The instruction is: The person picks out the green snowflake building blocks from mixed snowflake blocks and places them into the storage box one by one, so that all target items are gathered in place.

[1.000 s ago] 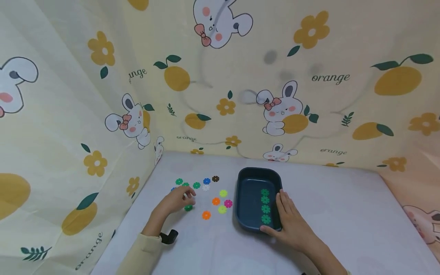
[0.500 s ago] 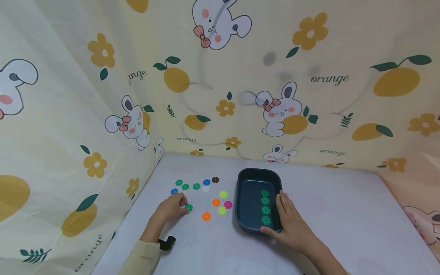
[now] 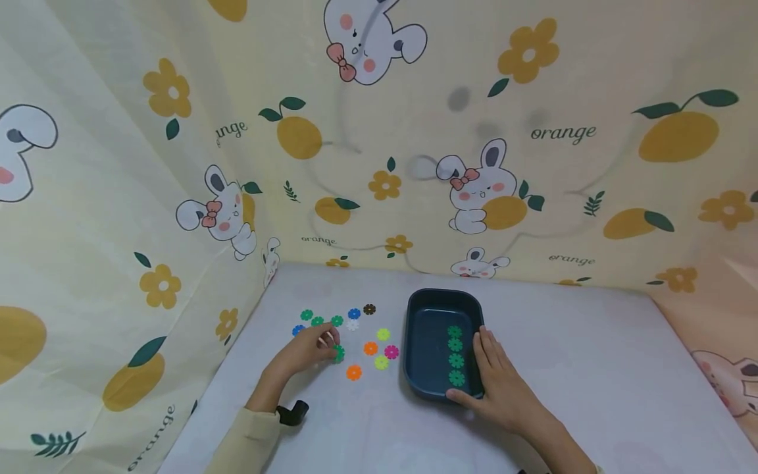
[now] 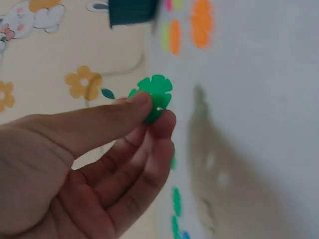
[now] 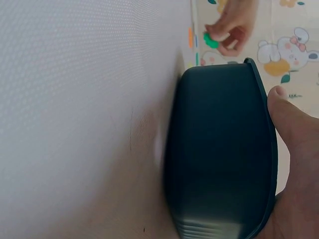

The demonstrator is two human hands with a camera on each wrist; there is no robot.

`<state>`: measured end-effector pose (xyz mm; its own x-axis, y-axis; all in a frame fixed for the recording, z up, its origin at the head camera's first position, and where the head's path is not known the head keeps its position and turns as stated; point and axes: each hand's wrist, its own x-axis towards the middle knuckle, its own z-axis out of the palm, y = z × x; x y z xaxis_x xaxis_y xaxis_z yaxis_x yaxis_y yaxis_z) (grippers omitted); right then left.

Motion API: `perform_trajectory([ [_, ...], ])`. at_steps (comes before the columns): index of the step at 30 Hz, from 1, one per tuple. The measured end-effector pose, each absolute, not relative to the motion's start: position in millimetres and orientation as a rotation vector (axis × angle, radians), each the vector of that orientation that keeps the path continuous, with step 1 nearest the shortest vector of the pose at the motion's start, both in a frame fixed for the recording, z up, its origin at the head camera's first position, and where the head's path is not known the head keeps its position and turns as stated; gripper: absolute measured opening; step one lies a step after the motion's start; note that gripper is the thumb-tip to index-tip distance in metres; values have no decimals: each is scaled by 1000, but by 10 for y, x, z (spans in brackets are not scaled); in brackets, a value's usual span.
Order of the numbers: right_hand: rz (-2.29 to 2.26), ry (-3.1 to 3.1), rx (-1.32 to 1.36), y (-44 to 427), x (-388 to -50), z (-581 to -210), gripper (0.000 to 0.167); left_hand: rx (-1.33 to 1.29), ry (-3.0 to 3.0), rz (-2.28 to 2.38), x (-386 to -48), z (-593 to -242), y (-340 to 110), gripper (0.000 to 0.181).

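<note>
My left hand (image 3: pixel 303 349) pinches a green flower-shaped plastic disc (image 4: pixel 158 88) between thumb and fingers, raised off the table in the left wrist view. My right hand (image 3: pixel 508 390) rests along the right side of a dark blue rectangular tray (image 3: pixel 414 382). Its fingers lie straight along the rim, and the thumb touches the near corner. Inside the tray, several green discs (image 3: pixel 455 361) form a column near the right wall. The right wrist view shows the tray's outer wall (image 5: pixel 219 144), with the thumb (image 5: pixel 286 112) at the rim.
Left of the tray lie loose discs: orange (image 3: pixel 353 372), pink (image 3: pixel 391 352), yellow-green (image 3: pixel 381 363), white (image 3: pixel 353 324), brown (image 3: pixel 370 309), blue (image 3: pixel 354 314) and green (image 3: pixel 306 315). A patterned cloth (image 3: pixel 355 164) hangs behind the white table (image 3: pixel 592 355).
My left hand reached down to the green disc on the table, pinched it, and has lifted it slightly to the right. The right hand and tray have stayed in place.
</note>
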<state>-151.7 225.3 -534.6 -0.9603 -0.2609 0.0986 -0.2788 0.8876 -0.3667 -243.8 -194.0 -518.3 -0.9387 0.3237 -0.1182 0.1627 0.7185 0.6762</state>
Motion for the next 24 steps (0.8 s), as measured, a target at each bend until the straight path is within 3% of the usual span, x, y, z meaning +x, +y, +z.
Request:
perform_trajectory([
  [12,599,-3002,440,2245,-1509,-5338,128,809,2447,1082,-2740,-4758,-1345,14],
  [24,583,-3005,438,2259,-1514,-5348,127,1123,2245,927,-2961,-4737,-562,11],
])
